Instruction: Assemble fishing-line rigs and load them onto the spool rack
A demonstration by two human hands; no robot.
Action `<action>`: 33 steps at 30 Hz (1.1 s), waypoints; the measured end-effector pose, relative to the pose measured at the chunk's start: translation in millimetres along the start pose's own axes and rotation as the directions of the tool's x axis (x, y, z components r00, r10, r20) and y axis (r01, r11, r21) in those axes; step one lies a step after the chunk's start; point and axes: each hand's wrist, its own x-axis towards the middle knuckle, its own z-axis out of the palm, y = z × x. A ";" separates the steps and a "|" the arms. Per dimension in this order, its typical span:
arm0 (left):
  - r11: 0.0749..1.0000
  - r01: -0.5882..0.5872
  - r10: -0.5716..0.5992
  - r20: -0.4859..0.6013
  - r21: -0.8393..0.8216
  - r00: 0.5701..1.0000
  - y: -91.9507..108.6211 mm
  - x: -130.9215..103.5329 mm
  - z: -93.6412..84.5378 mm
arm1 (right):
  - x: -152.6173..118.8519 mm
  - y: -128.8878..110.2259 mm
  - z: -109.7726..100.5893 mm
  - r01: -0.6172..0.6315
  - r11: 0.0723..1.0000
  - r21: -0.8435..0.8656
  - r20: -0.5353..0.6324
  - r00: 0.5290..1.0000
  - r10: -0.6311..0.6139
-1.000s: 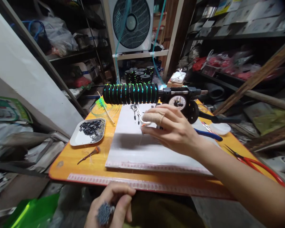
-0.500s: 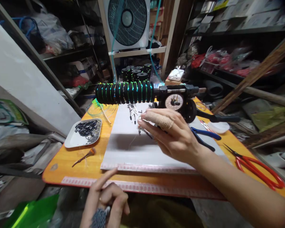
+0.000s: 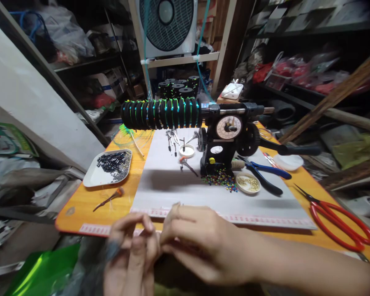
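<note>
At the front edge of the table my left hand (image 3: 132, 250) and my right hand (image 3: 200, 242) meet, fingertips close together. My left fingers are curled in, with a grey wrap (image 3: 113, 248) around one of them. The right fingers are bent down and pressed together beside the left fingertips. Whatever lies between them is hidden or too small to name. Beyond the hands stands a black hand-cranked winding machine (image 3: 225, 131), its shaft carrying a row of black rings (image 3: 160, 114) with green and blue strands. A small white dish (image 3: 186, 151) sits on the white board (image 3: 169, 193).
On the left is a white tray (image 3: 91, 177) of black and grey small pieces, near a brown brush-like stick (image 3: 107, 200). Coloured beads (image 3: 220, 181), a dish of gold bits (image 3: 248, 190), blue-handled pliers (image 3: 267, 169) and red-handled scissors (image 3: 336, 218) lie to the right. A box fan (image 3: 166, 24) stands behind.
My right hand has come back from over the small white dish to my left hand at the table's front edge. My left hand's extended finger has curled in. The view has shifted slightly.
</note>
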 end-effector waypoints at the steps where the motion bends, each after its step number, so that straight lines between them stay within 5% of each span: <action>1: 0.991 0.122 -0.121 0.033 -0.057 0.992 -1.8 2.1 0.1 | 1.5 0.2 -2.1 -0.062 0.998 0.033 -0.035 0.997 0.063; 4: 0.924 0.336 -0.317 0.127 -0.179 0.940 -7.6 3.1 1.5 | 5.4 3.1 -4.6 -0.217 0.970 0.107 -0.131 0.964 0.230; 9: 0.916 0.360 -0.336 0.149 -0.180 0.930 -15.3 -4.0 9.2 | 5.0 12.0 1.1 -0.323 0.922 0.214 -0.139 0.924 0.356; 15: 0.966 0.171 -0.191 0.086 0.192 0.978 -20.3 -5.7 2.0 | 0.0 11.0 8.5 -0.365 0.732 0.575 -0.029 0.885 0.464; 19: 0.927 0.068 -0.082 0.022 0.369 0.996 -22.7 -9.0 -6.6 | -1.2 7.0 7.5 -0.312 0.873 0.375 -0.099 0.923 0.372; 22: 0.952 0.078 -0.088 0.020 0.297 0.996 -22.3 -11.2 -4.5 | -0.6 4.7 5.0 -0.245 0.945 0.218 -0.146 0.949 0.280; 27: 0.971 0.220 -0.221 -0.003 -0.094 0.975 -13.6 -10.3 6.2 | 1.7 3.7 2.6 -0.147 0.981 0.125 -0.195 0.966 0.169; 33: 0.928 0.247 -0.242 0.051 -0.279 0.969 -2.9 -5.6 1.2 | 1.0 9.0 4.6 -0.128 0.989 0.070 -0.117 0.984 0.135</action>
